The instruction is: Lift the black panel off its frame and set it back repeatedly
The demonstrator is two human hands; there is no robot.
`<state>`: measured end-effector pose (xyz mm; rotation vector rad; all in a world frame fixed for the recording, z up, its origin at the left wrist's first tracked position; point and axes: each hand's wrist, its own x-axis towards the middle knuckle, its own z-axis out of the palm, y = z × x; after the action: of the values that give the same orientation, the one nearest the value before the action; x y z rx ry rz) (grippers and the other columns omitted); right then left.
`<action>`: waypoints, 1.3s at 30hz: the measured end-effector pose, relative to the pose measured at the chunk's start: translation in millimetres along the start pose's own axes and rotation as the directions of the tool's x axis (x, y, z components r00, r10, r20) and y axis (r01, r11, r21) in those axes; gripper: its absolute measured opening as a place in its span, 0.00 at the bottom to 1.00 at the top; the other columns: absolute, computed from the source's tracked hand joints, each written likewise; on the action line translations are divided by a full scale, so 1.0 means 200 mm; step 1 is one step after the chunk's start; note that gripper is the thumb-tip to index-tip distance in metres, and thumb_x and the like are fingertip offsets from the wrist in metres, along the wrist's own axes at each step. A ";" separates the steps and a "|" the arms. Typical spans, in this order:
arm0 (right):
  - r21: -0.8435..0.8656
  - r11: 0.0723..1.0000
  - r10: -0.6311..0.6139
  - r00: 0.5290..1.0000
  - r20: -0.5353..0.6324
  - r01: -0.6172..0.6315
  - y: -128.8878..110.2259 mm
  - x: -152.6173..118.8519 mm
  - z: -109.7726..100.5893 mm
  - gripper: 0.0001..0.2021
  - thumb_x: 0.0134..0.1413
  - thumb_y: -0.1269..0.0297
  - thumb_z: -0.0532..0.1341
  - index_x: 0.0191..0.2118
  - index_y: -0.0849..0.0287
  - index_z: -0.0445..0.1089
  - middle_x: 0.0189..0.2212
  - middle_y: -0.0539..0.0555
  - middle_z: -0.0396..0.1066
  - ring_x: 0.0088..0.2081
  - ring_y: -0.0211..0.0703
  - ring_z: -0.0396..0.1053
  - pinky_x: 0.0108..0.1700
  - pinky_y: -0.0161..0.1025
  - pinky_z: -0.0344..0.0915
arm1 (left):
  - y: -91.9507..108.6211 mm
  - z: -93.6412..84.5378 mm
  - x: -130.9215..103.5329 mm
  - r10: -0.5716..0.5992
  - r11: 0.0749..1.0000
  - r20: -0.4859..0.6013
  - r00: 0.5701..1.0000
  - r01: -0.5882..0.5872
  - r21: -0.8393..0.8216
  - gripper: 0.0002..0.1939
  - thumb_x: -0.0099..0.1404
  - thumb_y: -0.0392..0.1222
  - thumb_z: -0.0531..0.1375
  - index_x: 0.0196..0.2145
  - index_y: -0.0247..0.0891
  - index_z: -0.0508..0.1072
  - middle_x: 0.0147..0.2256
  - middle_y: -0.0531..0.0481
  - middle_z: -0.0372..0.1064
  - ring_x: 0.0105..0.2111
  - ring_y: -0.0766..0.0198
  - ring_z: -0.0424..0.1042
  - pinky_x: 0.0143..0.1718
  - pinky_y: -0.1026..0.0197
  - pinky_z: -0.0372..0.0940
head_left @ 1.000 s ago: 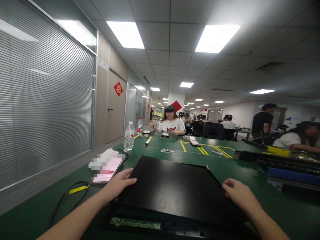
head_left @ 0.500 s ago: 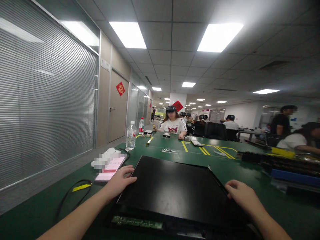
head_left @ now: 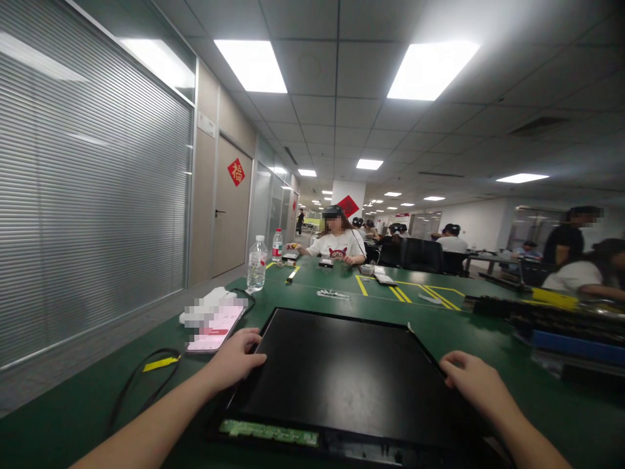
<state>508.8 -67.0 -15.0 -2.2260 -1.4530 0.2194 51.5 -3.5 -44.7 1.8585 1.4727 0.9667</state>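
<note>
A flat black LCD panel (head_left: 336, 374) lies face up on the table within a black frame (head_left: 336, 315), whose border shows along the far and left sides. My left hand (head_left: 239, 355) is closed on the panel's left edge, thumb on top and fingers over the side. At the right edge, my right hand (head_left: 466, 374) has its fingers curled and pinching the side; its fingertips are partly hidden. A narrow green circuit board (head_left: 268, 432) shows along the near side, below the panel.
On the green table (head_left: 303, 298) lie a phone (head_left: 215, 335), a black cable (head_left: 129, 378) with a yellow tag and small white pieces (head_left: 333, 295). A water bottle (head_left: 256, 264) stands beyond. Dark stacked parts (head_left: 576, 332) sit at right. A person (head_left: 336, 244) sits opposite.
The panel's far edge has come down inside the frame, and the frame's border now shows around it. More of the circuit board is visible. Both my hands keep nearly the same places.
</note>
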 end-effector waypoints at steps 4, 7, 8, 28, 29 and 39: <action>-0.003 1.000 0.002 1.000 -0.005 -0.002 0.01 0.01 0.00 0.14 0.45 0.56 0.51 0.32 0.55 0.71 0.21 0.52 0.74 0.29 0.45 0.70 0.30 0.36 0.60 | -0.01 0.00 0.00 0.007 1.000 -0.015 1.000 -0.006 0.002 0.15 0.43 0.41 0.60 0.31 0.35 0.75 0.51 0.38 0.61 0.55 0.50 0.58 0.51 0.57 0.58; -0.010 1.000 0.005 1.000 -0.004 -0.005 0.01 0.02 0.01 0.14 0.45 0.56 0.52 0.32 0.55 0.71 0.21 0.51 0.74 0.29 0.45 0.70 0.30 0.36 0.60 | -0.01 0.00 0.00 0.016 1.000 -0.011 1.000 -0.016 -0.002 0.14 0.43 0.41 0.60 0.31 0.36 0.76 0.51 0.39 0.62 0.55 0.50 0.58 0.52 0.56 0.57; -0.011 1.000 0.006 1.000 -0.002 -0.006 0.01 0.02 0.01 0.14 0.45 0.56 0.51 0.32 0.55 0.71 0.21 0.51 0.74 0.29 0.45 0.70 0.30 0.36 0.60 | -0.01 0.00 0.00 0.017 1.000 -0.005 1.000 -0.017 0.003 0.14 0.43 0.41 0.60 0.31 0.36 0.76 0.51 0.39 0.62 0.55 0.49 0.58 0.52 0.56 0.56; 0.034 0.999 0.028 0.999 0.019 -0.029 0.02 0.03 0.01 0.15 0.45 0.55 0.51 0.31 0.55 0.71 0.22 0.51 0.74 0.27 0.44 0.70 0.28 0.36 0.59 | 0.00 0.00 0.00 -0.011 0.999 -0.004 1.000 0.011 -0.039 0.14 0.44 0.40 0.60 0.32 0.33 0.74 0.53 0.35 0.61 0.54 0.50 0.59 0.52 0.57 0.56; 0.036 0.999 0.030 0.999 0.022 -0.031 0.02 0.03 0.01 0.15 0.45 0.55 0.51 0.31 0.55 0.71 0.22 0.51 0.74 0.27 0.44 0.70 0.28 0.36 0.59 | 0.00 0.00 0.00 -0.011 0.999 -0.005 1.000 0.011 -0.039 0.14 0.44 0.40 0.60 0.32 0.33 0.74 0.52 0.36 0.61 0.54 0.50 0.59 0.52 0.57 0.56; 0.067 0.997 0.047 0.998 0.046 -0.050 0.02 0.03 0.02 0.15 0.45 0.55 0.51 0.33 0.56 0.70 0.23 0.50 0.74 0.26 0.43 0.69 0.28 0.36 0.59 | -0.03 0.00 0.00 -0.007 0.999 0.008 1.000 0.008 -0.051 0.15 0.45 0.40 0.60 0.33 0.33 0.73 0.53 0.36 0.61 0.54 0.51 0.60 0.52 0.57 0.55</action>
<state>513.5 -61.5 -19.4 -2.2161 -1.3945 0.3308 48.2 -1.4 -49.9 1.8173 1.4359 0.9835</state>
